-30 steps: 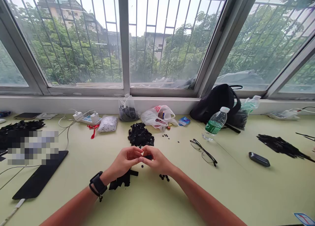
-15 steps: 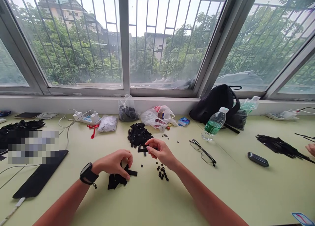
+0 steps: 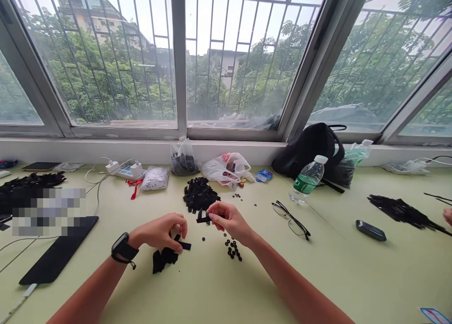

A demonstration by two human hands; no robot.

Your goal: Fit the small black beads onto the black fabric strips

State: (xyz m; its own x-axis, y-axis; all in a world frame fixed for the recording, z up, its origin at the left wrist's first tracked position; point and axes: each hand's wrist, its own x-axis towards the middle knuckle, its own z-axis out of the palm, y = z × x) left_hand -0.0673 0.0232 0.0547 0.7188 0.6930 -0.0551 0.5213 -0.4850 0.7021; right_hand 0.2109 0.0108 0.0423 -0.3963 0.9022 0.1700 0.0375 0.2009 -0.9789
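Observation:
My left hand, with a black watch on its wrist, is curled over a small pile of black strips. Its thumb and fingers close on a black strip that pokes out to the right. Thumb and forefinger of my right hand pinch another short black strip, in front of a larger heap of black strips. Nearer to me than the right hand lie several small black round pieces, some ring-shaped. One lone round piece sits between my hands.
Glasses, a water bottle and a dark oblong case are to the right. Plastic bags and a black backpack stand by the window. A black flat panel lies left. Another person's hand shows at the right edge.
My left hand has shifted slightly left, and the strip under its thumb has moved with it. The right hand stays almost in place, still pinching its strip.

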